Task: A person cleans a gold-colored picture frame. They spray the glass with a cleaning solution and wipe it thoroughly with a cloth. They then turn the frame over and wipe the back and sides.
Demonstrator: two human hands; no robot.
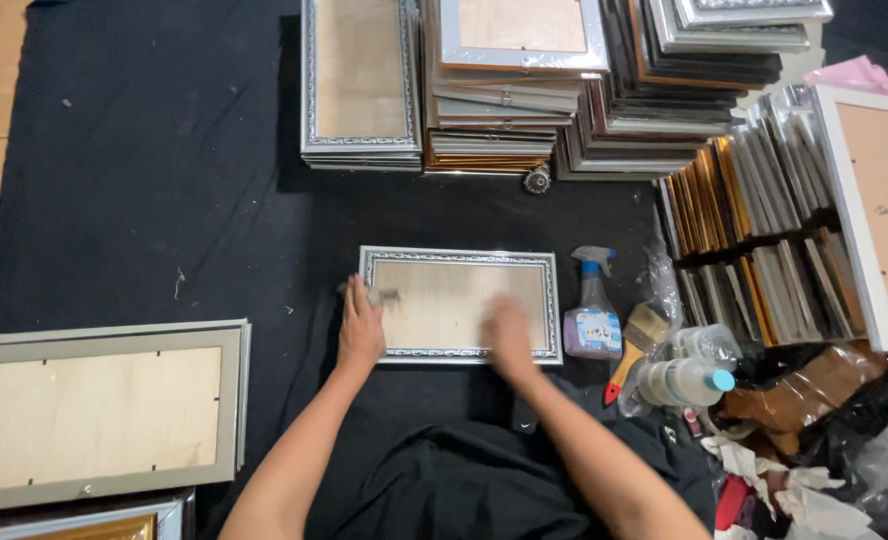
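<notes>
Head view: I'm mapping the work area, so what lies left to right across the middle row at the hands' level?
left hand → silver picture frame → right hand → spray bottle → paintbrush

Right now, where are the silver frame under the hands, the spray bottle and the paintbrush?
silver frame (pixel 444 290), head view, on its pale backing board.
spray bottle (pixel 592 330), head view, on its purple body.
paintbrush (pixel 645 327), head view, on its bristle end.
</notes>
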